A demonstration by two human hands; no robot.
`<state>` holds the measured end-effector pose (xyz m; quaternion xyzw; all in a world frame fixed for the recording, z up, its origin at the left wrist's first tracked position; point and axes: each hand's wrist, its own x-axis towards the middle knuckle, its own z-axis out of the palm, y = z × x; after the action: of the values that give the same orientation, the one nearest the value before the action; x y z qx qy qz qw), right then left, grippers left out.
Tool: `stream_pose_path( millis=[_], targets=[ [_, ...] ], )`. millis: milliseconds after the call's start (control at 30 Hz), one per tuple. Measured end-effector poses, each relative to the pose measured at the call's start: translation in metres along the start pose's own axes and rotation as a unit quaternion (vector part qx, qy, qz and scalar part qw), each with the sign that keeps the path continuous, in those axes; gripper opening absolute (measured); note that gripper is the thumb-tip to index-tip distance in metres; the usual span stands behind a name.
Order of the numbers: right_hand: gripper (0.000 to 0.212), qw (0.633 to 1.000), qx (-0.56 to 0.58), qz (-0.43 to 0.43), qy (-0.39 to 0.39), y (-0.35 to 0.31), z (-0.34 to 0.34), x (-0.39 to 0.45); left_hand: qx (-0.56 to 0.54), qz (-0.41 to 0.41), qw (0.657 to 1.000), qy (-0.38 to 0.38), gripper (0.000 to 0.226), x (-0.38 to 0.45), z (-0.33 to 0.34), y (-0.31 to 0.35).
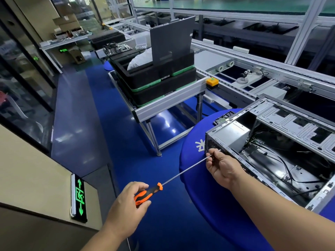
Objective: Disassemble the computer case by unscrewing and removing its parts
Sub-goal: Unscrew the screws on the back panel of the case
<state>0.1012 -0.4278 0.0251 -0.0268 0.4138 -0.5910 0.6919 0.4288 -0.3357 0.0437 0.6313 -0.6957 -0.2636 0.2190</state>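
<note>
Orange-handled screwdriver (148, 194) gripped in my left hand (126, 205), right hand (223, 169) fingers pinching its shaft at the computer case (272, 142) rear corner; side panel off, internals remain.

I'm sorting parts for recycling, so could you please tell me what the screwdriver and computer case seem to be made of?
Screwdriver: thin, shiny shaft, likely steel; orange-and-black matte handle, probably plastic or rubber. Computer case: bare grey sheet metal, judging by stamped ribs and folded edges.

Counts at the disassembly bench
One open computer case (282, 142), one long screwdriver (154, 191), two hands (126, 205) (223, 169), two stacked black foam trays (159, 78), one yellow push-button (212, 82), one green exit sign (79, 198).
</note>
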Motion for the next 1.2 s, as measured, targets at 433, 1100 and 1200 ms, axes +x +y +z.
stream_pose_path(
  millis=[433, 1100, 1200],
  targets=[
    [0.027, 1.000, 0.003, 0.004, -0.003, -0.001, 0.001, -0.001, -0.257, -0.138, 0.956, 0.021, 0.026, 0.003, 0.006, -0.017],
    [0.028, 1.000, -0.002, 0.011, 0.011, 0.002, -0.009, 0.011, -0.336, -0.245, 0.905, -0.093, 0.047, 0.008, 0.003, -0.018],
    [0.028, 1.000, -0.002, 0.011, 0.012, 0.002, -0.009, 0.013, -0.342, -0.258, 0.899, -0.092, 0.048, 0.008, 0.002, -0.014]
  ],
)
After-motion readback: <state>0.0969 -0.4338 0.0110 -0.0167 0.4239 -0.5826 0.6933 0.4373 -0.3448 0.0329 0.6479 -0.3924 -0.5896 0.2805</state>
